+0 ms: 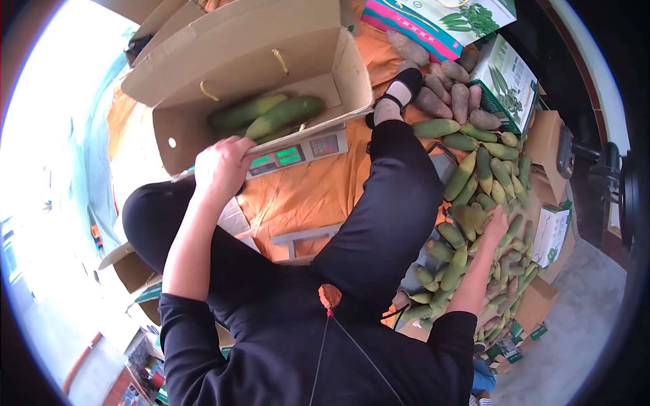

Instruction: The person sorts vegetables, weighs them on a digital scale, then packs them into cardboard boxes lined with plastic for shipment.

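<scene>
A cardboard box (247, 64) with rope handles sits open, with two green radishes (284, 115) lying inside. It rests on a digital scale (325, 147), whose green display shows beside my left hand (222, 166). That hand's fingers are closed over the box's near edge. Off to the right, my right hand (496, 224) reaches into a large pile of green radishes (497, 177). Its fingers are closed around one green radish (468, 217) on top of the pile.
Reddish-brown sweet potatoes (440, 91) lie beyond my foot, next to a green crate (501, 101) with a printed panel. A printed carton (433, 27) stands at the top. Orange cloth (291, 203) covers the floor. Cardboard boxes (545, 152) line the right side of the pile.
</scene>
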Tool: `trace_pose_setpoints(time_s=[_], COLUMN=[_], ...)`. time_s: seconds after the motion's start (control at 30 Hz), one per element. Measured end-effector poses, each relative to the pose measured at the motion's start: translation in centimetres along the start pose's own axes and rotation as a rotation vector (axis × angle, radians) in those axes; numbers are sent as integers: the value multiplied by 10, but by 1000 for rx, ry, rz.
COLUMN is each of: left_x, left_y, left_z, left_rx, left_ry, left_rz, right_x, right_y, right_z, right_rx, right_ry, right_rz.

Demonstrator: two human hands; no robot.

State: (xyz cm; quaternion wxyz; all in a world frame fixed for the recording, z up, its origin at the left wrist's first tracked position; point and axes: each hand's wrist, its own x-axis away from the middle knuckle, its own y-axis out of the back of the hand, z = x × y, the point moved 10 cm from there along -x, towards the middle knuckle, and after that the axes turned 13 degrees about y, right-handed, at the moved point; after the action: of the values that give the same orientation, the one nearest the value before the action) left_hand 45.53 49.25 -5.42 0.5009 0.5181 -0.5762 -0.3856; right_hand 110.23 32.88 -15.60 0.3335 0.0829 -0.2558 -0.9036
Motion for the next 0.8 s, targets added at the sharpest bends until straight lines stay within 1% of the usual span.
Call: trace_pose_setpoints(time_s=[0.07,0.13,0.2,0.27,0.33,0.4,0.43,0.47,0.53,0.6,0.67,0.73,0.8], left_x=[0,1,1,1,2,2,2,2,3,2,4,5,5], left_y=[-2,-2,-1,-3,-4,-6,-7,-7,-7,-7,-7,-5,0], left_z=[3,2,3,4,7,6,6,7,6,7,7,5,3], left_rx=[-8,-16,0,4,1,13,7,13,31,42,52,56,48], left_ry=[15,3,14,4,4,-11,-13,-9,-21,-29,-37,-64,-56], left_rz=[12,19,29,41,27,41,47,42,40,35,37,38,36], right_x=[9,18,31,55,79,95,107,120,137,170,195,216,231], right_y=[-22,-39,-56,-73,-94,-123,-142,-164,-219,-276,-331,-379,-417], right_z=[76,157,240,321,385,425,443,459,463,461,452,439,425], right_rx=[-49,-119,-311,-521,-676,-799,-784,-768,-763,-638,-486,-317,-66], right_ry=[97,272,448,624,720,725,756,786,687,686,761,948,1012], right_rz=[73,125,211,355,526,682,721,758,800,980,1014,1032,1018])
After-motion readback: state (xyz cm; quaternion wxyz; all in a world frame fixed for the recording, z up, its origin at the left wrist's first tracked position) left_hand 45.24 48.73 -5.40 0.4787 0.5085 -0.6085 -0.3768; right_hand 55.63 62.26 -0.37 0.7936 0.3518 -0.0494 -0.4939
